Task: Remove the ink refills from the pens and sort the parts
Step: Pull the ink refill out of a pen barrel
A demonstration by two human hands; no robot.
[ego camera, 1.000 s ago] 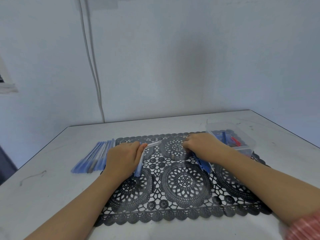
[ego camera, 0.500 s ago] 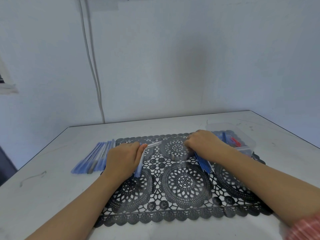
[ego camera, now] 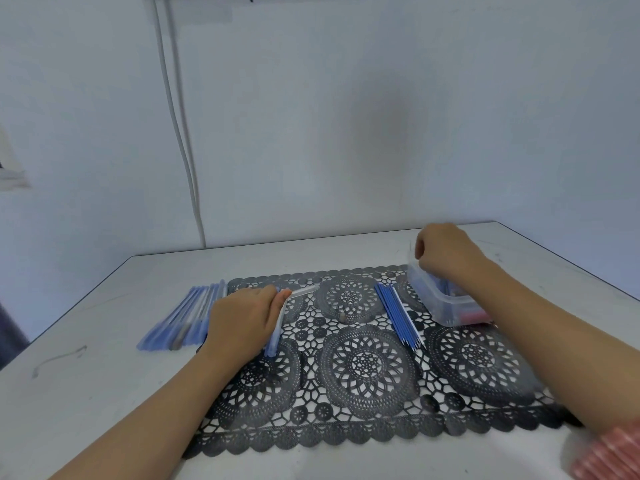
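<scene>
At the far left of the pale grey worktop [ego camera: 104, 375], a fanned heap of translucent blue plastic pen barrels [ego camera: 183, 320] is lying just beside the left edge of a black lace-patterned rubber placemat [ego camera: 367, 403], with the near ends pointing towards the person. The left hand [ego camera: 242, 323] is resting palm down where heap and placemat meet. Its fingers are curling over a pale, clear-bodied pen [ego camera: 277, 336] that is running along the hand's right side. A short clear piece [ego camera: 304, 292] is sticking out past the fingertips towards the right; in the blur it may be part of that pen or a separate part.

Near the middle of the placemat a small grey bit [ego camera: 343, 317] is lying by itself. To its right, a tidy bundle of thin blue ink refills [ego camera: 398, 315] is lying flat on the placemat at a slant, well apart from the left hand and just beside a clear rectangular plastic tub [ego camera: 446, 308]. The tub is sitting at the placemat's far right corner, holding blue parts and something red.

The right hand [ego camera: 446, 252] is hovering over the tub's far end, knuckles up and fingers curling downward; I cannot tell whether it is pinching anything. A red-and-white striped sleeve [ego camera: 613, 452] is showing at the bottom right.
</scene>
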